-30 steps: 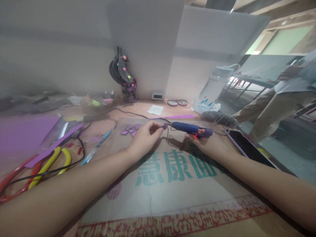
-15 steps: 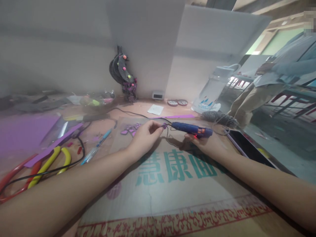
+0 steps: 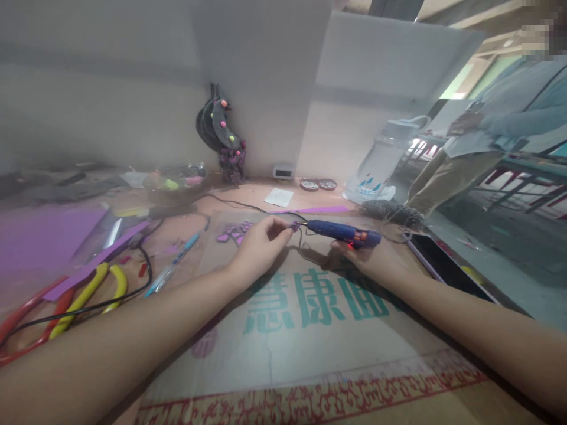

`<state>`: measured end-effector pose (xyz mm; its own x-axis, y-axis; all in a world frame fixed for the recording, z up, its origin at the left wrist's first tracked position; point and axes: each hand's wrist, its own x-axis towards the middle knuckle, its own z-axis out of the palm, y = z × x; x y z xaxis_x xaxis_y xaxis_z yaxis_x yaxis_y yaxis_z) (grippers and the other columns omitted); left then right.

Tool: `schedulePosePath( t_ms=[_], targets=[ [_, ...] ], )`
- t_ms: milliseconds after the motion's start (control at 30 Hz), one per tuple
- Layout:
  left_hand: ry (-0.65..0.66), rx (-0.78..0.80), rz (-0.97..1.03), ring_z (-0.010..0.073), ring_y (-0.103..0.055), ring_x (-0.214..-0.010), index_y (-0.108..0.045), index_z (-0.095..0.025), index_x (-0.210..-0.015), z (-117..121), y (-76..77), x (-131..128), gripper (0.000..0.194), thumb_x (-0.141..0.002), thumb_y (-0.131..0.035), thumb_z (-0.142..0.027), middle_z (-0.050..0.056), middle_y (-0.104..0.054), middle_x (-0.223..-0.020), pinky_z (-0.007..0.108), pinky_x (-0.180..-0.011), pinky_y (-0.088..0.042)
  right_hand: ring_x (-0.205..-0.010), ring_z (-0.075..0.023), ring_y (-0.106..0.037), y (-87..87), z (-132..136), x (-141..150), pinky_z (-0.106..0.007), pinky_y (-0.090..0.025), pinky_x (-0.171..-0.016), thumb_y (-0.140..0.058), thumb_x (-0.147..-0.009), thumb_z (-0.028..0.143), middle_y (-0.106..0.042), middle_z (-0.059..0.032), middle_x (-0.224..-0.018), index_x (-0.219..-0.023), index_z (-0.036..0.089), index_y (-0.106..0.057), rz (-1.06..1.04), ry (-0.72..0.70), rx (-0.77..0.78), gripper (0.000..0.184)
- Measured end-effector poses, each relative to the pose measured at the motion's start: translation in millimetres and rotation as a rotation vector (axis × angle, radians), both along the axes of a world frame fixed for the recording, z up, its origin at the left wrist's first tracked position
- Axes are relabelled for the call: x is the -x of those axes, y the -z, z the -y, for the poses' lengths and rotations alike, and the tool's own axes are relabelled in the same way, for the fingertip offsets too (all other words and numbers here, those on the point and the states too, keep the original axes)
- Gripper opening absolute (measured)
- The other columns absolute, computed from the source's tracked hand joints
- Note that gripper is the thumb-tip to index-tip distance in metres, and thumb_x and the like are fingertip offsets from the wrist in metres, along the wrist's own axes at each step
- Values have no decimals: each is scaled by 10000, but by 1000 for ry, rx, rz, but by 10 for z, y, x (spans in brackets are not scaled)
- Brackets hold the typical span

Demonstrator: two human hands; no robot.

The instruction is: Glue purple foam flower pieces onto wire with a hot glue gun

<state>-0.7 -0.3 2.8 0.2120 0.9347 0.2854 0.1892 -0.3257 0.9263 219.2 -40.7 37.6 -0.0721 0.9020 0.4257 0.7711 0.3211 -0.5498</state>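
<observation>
My left hand (image 3: 264,247) pinches a small purple piece (image 3: 295,226) between thumb and fingertips. My right hand (image 3: 361,255) is closed around the lower part of a blue hot glue gun (image 3: 339,230), which lies level with a red light glowing by its handle. The gun's metal nozzle points left and meets the purple piece, or comes very near it. A grey strand hangs below the piece. Several purple cut-out shapes (image 3: 234,232) lie on the printed sheet (image 3: 283,360), just left of my left hand and partly behind it.
Scissors with yellow handles (image 3: 82,295), a blue pen (image 3: 175,265) and purple sheets (image 3: 48,236) lie left. At the wall hangs a grey crescent ornament (image 3: 219,127). A water jug (image 3: 376,162), grey yarn (image 3: 392,212) and a phone (image 3: 452,268) are right. A person (image 3: 482,124) stands beyond.
My hands, the glue gun and the purple piece stay almost still. The person at the right has shifted slightly to the left.
</observation>
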Motion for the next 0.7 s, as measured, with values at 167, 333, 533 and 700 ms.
schedulePosePath(
  t_ms=[167,333,533,700],
  targets=[
    [8,7,17,155,-584,-760,-615,-175,-858,-2,-13,1,137,-821,-606,-307,30,-663,-845,256,-683,-437,-560,-208,-600,35,-23,-10,-305,-483,-531,-613,-748,470,-621,-13,-585,-619,249,-511,62,14,-31,276],
    [7,7,17,159,-589,-781,-606,-173,-855,-12,-21,-2,126,-828,-601,-295,30,-655,-840,266,-718,-445,-564,-185,-575,84,-43,-32,-288,-471,-544,-637,-748,403,-603,5,-586,-608,250,-494,106,6,-58,252],
    [7,22,1,161,-587,-772,-606,-172,-867,8,-33,0,137,-832,-597,-304,30,-652,-839,269,-700,-442,-611,-197,-605,31,-14,-2,-303,-493,-581,-643,-746,376,-627,-4,-639,-668,241,-557,91,9,-47,178],
    [5,17,-4,160,-587,-760,-608,-173,-845,14,-57,-5,116,-828,-597,-287,23,-651,-813,278,-713,-438,-638,-213,-623,41,-14,-21,-318,-508,-599,-641,-757,408,-658,-35,-680,-701,229,-567,25,27,-37,202]
  ],
)
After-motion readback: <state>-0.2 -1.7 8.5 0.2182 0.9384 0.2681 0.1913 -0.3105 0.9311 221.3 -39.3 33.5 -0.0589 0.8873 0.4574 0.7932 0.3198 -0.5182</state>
